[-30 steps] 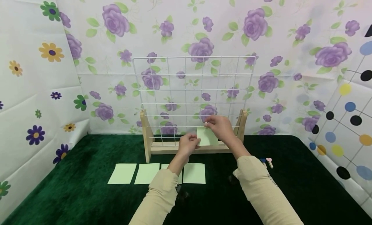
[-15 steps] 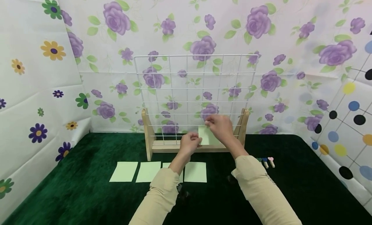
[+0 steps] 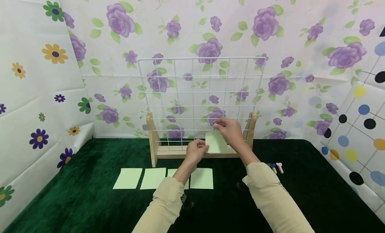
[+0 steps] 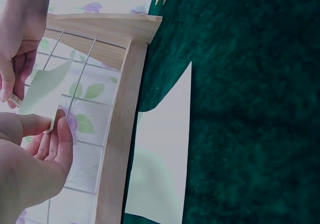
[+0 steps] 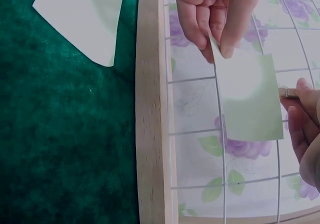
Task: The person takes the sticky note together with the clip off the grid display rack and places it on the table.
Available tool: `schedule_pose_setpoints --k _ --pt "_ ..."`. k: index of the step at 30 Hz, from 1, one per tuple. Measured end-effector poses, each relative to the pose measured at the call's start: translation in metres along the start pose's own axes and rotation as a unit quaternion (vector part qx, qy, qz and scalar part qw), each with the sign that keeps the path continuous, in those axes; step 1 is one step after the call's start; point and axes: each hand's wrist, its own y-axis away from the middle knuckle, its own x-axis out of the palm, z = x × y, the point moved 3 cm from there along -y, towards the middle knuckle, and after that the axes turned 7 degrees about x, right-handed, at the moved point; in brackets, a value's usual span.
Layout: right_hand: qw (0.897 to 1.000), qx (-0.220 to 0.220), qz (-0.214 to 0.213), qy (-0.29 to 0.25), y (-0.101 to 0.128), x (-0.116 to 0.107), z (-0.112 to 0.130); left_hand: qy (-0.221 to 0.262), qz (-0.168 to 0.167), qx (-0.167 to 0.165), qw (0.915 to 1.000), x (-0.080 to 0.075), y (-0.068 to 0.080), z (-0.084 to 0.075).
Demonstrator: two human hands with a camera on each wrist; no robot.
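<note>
A pale green paper card (image 3: 215,142) is held flat against the lower part of a white wire grid (image 3: 201,92), which stands in a wooden base (image 3: 168,153). My left hand (image 3: 204,146) pinches the card's lower left corner, shown closer on the card (image 5: 247,99) in the right wrist view. My right hand (image 3: 217,126) is at the card's top edge and pinches a small wooden clip (image 5: 286,92). That clip (image 4: 15,100) touches the card's edge (image 4: 45,89) by a grid wire.
Several more green cards (image 3: 127,178) lie in a row on the dark green cloth (image 3: 75,199) in front of the base. A few small coloured clips (image 3: 276,166) lie to the right. Flowered sheets wall in the back and sides.
Almost nothing: both hands stay on the card at the grid, with only slight shifts of the fingers and of the view.
</note>
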Motion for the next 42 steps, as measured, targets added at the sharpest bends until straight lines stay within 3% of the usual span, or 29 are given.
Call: schedule_pose_setpoints --k 9,17,23,35,42 --pt "0.999 0.001 0.017 -0.043 0.008 -0.008 -0.009 0.02 0.004 -0.003 0.9998 -0.006 0.006 0.001" --pt "0.999 -0.02 -0.006 -0.029 0.015 -0.015 -0.01 0.06 -0.015 0.002 0.9981 -0.011 0.008 0.004" --pt "0.999 -0.021 0.005 -0.03 0.019 -0.02 -0.011 0.071 -0.017 -0.001 0.9974 -0.014 0.009 0.006" --pt "0.998 -0.037 0.048 0.004 0.032 -0.039 -0.022 0.04 0.023 -0.01 0.9989 -0.022 0.019 0.01" --pt "0.997 0.001 0.073 -0.007 0.041 -0.055 -0.041 0.013 0.054 -0.019 0.9983 -0.027 0.027 0.011"
